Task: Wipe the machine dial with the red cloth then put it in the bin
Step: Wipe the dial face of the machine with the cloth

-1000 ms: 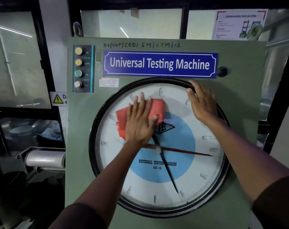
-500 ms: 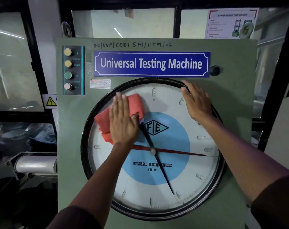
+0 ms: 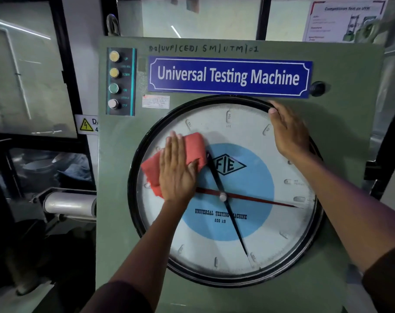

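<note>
The big round machine dial [image 3: 248, 249] has a white face, a blue centre disc, a black and a red needle, and a black rim, set in a green panel. My left hand [image 3: 177, 170] lies flat on the red cloth [image 3: 195, 146], pressing it against the upper left of the dial glass. The cloth sticks out above and to the left of my fingers. My right hand [image 3: 289, 134] rests flat on the dial's upper right rim, fingers spread, holding nothing. No bin is in view.
A blue "Universal Testing Machine" sign [image 3: 228, 76] sits above the dial. A strip of push buttons [image 3: 115, 81] is at the panel's upper left, a black knob [image 3: 317, 88] at the upper right. A metal cylinder [image 3: 67, 203] and dark machinery stand to the left.
My left hand has slid the red cloth leftward across the dial, from near the top centre to the upper left. My right hand has stayed on the rim.
</note>
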A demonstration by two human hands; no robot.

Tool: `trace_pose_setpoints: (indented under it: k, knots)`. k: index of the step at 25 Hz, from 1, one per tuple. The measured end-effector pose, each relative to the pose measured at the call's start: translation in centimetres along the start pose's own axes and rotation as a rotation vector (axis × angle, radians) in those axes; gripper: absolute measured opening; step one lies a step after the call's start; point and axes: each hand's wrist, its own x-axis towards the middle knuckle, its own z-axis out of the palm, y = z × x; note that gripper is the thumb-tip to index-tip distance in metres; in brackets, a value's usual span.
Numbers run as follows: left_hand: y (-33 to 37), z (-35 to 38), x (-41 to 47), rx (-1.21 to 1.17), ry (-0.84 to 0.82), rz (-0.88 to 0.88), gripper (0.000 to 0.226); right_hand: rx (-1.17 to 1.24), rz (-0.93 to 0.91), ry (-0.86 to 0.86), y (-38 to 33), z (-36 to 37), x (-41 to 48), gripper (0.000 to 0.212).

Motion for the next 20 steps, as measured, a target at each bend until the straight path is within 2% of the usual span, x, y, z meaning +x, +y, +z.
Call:
trace_pose_setpoints:
  k: [3, 6, 8, 11, 15, 20]
  knots:
    - [-2.7, 0.7, -4.9, -0.058, 0.008, -0.128, 0.076, -0.027, -0.006, 0.004, 0.4, 0.2, 0.2, 0.053]
    - [-4.0, 1.1, -9.0, -0.065, -0.044, -0.169, 0.078, -0.034, -0.012, 0.019, 0.6, 0.5, 0.4, 0.054]
    - [-3.9, 0.9, -8.7, -0.058, -0.049, -0.162, 0.075, -0.043, -0.017, 0.018, 0.6, 0.7, 0.4, 0.056]
    - [-1.5, 0.1, -3.8, -0.039, -0.028, -0.134, 0.073, -0.041, -0.012, 0.021, 0.6, 0.7, 0.4, 0.056]
    - [4.2, -0.3, 4.3, 0.008, 0.012, 0.025, 0.071, -0.03, -0.015, 0.009, 0.5, 0.3, 0.4, 0.057]
    - [8.5, 1.1, 4.2, 0.049, -0.034, 0.367, 0.074, -0.052, -0.034, 0.034, 0.4, 0.6, 0.3, 0.056]
